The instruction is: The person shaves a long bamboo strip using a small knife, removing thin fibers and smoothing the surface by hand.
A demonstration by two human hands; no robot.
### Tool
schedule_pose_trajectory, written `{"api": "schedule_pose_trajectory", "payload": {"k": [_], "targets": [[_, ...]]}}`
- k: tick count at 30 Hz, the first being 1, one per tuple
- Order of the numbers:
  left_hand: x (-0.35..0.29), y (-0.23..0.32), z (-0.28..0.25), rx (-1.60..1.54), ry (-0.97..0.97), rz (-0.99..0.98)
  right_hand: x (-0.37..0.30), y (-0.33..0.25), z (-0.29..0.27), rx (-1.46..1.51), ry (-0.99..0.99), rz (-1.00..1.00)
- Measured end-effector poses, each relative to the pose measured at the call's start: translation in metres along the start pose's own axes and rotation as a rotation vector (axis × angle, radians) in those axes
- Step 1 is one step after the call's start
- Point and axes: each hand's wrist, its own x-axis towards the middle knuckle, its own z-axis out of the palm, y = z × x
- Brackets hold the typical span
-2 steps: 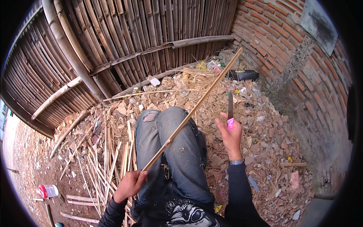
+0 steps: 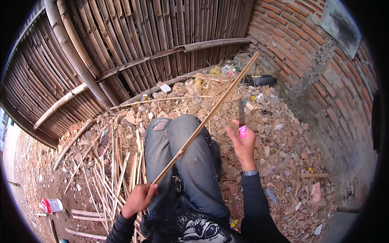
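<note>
Slanting from the gripping left hand (image 2: 139, 199), the strip (image 2: 204, 121) passes left of the right hand (image 2: 244, 147), which clasps a knife (image 2: 242, 117).

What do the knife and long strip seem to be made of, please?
Knife: the thin, dark-grey blade looks like dull metal; the smooth, bright pink handle is perhaps plastic. Long strip: probably bamboo, matte and tan, with a node-like bump.

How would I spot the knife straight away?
Find the brick wall on the picture's right, then move left to the person's right hand. The knife is in its grip, dark blade pointing toward the picture's top. Its bright pink handle sets it apart from the mostly brown rubble behind.
</note>
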Motion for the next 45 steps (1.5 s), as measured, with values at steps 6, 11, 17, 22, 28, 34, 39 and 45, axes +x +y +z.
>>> {"api": "schedule_pose_trajectory", "payload": {"k": [6, 11, 17, 22, 28, 34, 39, 45], "targets": [[-0.007, -0.004, -0.001, 0.003, -0.024, 0.003, -0.001, -0.027, 0.069, 0.023, -0.219, -0.132], [-0.022, -0.028, -0.016, -0.071, -0.094, -0.034, 0.026, -0.008, 0.082, 0.284, -0.104, 0.034], [-0.011, -0.001, -0.027, 0.151, 0.037, -0.013, -0.003, -0.019, 0.062, -0.054, -0.236, -0.168], [0.0, -0.005, -0.01, 0.139, 0.195, 0.101, -0.009, -0.007, 0.047, 0.01, -0.248, -0.07], [-0.013, -0.015, -0.02, 0.236, 0.218, 0.113, 0.026, -0.01, 0.009, -0.298, 0.004, -0.138], [-0.014, -0.018, -0.019, 0.226, 0.229, 0.124, 0.081, 0.02, -0.001, -0.279, 0.06, -0.297], [-0.003, -0.008, -0.002, 0.235, 0.317, 0.195, 0.065, 0.035, 0.022, -0.167, -0.02, -0.267], [0.011, 0.008, 0.014, 0.204, 0.34, 0.19, 0.023, 0.007, 0.033, -0.08, -0.257, -0.094]]}}
